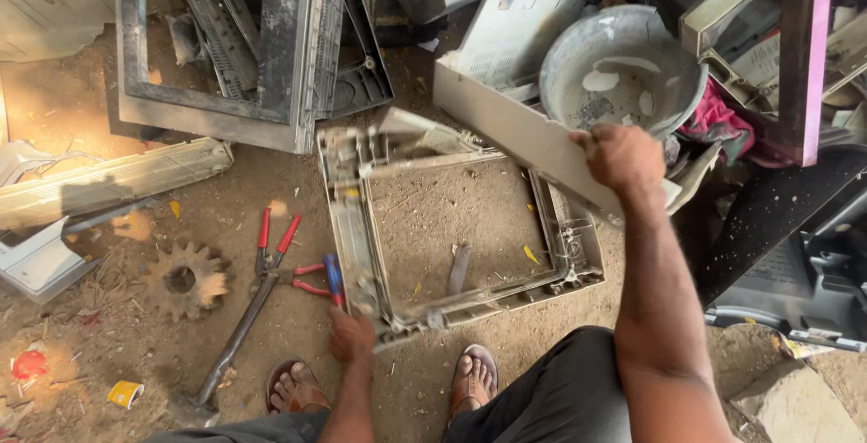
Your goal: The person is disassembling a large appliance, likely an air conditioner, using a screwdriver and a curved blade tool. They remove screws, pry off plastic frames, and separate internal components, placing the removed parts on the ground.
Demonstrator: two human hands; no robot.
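The beige plastic frame [452,226] lies on the dirt floor [271,317], already emptied. Its near corner is gripped by the left hand [350,335], while a detached beige panel [533,136] is clenched by the right hand [621,156]. Red-handled cutters [271,249] lie unused just beside the frame.

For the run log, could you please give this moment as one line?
left hand: grips corner of grey plastic frame | right hand: holds beige panel raised | red-handled pliers on ground
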